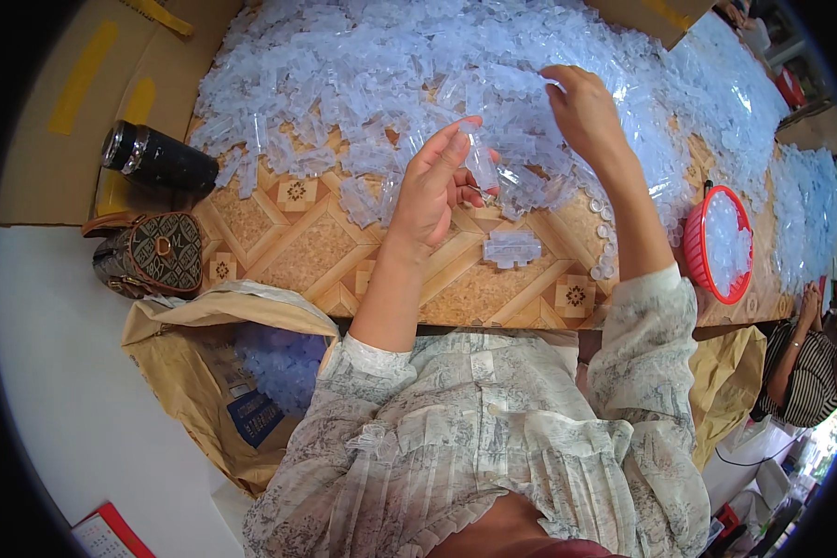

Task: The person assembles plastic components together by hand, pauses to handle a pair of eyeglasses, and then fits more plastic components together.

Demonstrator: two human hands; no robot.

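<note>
The left hand (428, 186), near the middle of the view, has its grip closed around a clear plastic tube (480, 163), held upright between thumb and fingers above the worktop (316, 244); a small shiny item shows at the lower fingertips, too blurred to identify. At 2 o'clock from that hand, the right hand (583, 113) hovers over the pile of clear plastic pieces (363, 84), its fingers curled; whether its grip holds anything, I cannot tell. The pile spreads from 10 round to 3 o'clock. A clear ribbed piece (511, 249) lies apart at between 4 and 5 o'clock, with small round clear discs (604, 265) at 4. A red basket (694, 251) of clear pieces stands between 3 and 4. A black flask (172, 160) lies at 9, just beside a patterned pouch (163, 249); an open brown paper sack (288, 305) sits at 8.
</note>
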